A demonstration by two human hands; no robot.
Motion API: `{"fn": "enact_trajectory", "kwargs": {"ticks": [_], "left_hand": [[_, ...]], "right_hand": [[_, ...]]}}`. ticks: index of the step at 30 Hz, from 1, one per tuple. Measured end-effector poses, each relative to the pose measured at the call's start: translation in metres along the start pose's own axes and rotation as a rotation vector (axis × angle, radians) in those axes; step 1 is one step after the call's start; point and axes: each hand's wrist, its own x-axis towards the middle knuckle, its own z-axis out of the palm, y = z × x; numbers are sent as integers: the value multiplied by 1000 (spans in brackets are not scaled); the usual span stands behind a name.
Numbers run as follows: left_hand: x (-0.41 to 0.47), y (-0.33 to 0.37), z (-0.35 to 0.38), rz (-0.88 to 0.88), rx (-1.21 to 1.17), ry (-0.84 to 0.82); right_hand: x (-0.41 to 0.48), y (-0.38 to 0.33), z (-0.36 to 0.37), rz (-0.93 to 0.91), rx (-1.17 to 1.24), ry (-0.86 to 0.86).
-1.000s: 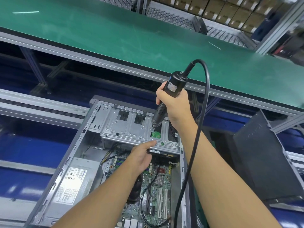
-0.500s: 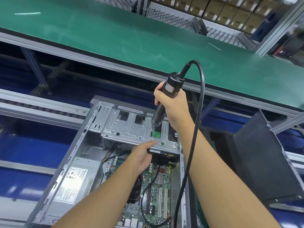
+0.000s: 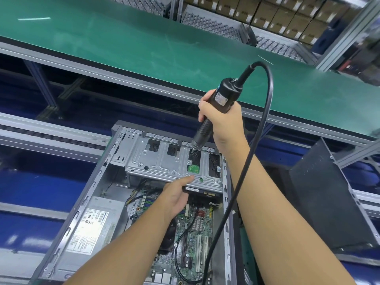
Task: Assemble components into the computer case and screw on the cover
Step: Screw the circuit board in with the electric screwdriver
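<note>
the case [image 3: 81,204] is lying open in the near middle, its far end pointing away from the person. the drive cage [image 3: 162,161] is sitting across that far end. the power supply [image 3: 92,227] is lying in the case's near left part, and the motherboard [image 3: 197,239] is lying on the case floor to its right, nearer than the cage. a drive [image 3: 202,192] is sticking out under the cage's near right edge.

the left hand [image 3: 174,199] is resting at that edge just left of the drive, thumb on top of the cage, fingers hidden beneath. the right hand [image 3: 224,124] is gripping the screwdriver [image 3: 226,95] above the cage's far right part, tip down at an opening there. its cable [image 3: 265,112] is looping up, then dropping along the case's right side.

the cover [image 3: 320,198] is leaning to the right of the case, apart from it. the belt [image 3: 144,44] is running behind the case, and boxes [image 3: 277,15] are standing behind the belt.
</note>
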Motion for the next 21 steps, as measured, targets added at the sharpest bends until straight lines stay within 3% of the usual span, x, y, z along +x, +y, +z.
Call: {"fn": "enact_trajectory", "kwargs": {"ticks": [21], "left_hand": [[6,-3,-3,-3,-24,-15]], "right_hand": [[-14,27,-5,63,19,38]]}}
